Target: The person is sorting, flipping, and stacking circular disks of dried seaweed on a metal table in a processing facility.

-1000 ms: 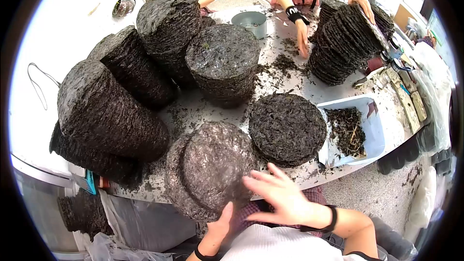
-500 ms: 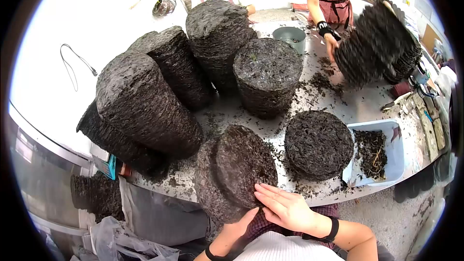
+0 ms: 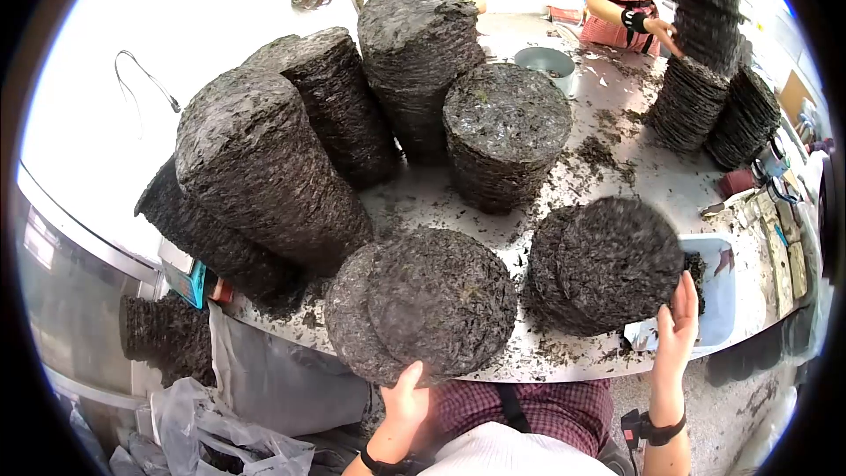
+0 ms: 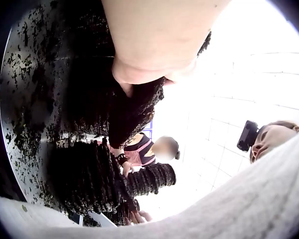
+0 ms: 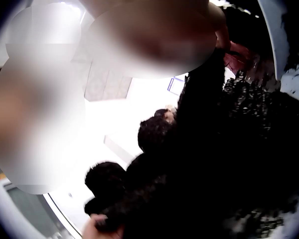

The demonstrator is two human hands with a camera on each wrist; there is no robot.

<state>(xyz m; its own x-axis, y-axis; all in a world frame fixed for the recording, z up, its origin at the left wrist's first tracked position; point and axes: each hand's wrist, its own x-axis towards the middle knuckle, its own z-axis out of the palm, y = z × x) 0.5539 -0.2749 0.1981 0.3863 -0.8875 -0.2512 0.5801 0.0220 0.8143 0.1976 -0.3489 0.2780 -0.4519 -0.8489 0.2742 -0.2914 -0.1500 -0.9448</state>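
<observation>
Dark, round, rough discs that look like dried seaweed sheets lie in two low piles before me. My left hand (image 3: 407, 401) holds the near edge of the left pile (image 3: 441, 300), thumb on top and the other fingers hidden beneath. One disc there sits shifted over those below. My right hand (image 3: 677, 326) grips the right edge of a top disc (image 3: 621, 260), blurred and offset over the right pile (image 3: 546, 269). In the left wrist view, the left hand (image 4: 149, 64) is at the discs' dark edge; the right wrist view is mostly dark.
Tall disc stacks (image 3: 264, 167) crowd the table's left and middle. A pale blue bin (image 3: 723, 300) with scraps stands right, partly hidden. A grey-green bowl (image 3: 546, 62) sits farther back. Across the table, a person holds a stack (image 3: 705, 9) above another. Crumbs litter the table (image 3: 423, 207).
My right hand has left the left pile and moved right to the other pile, where the top disc has shifted right. The person opposite has raised and righted the stack.
</observation>
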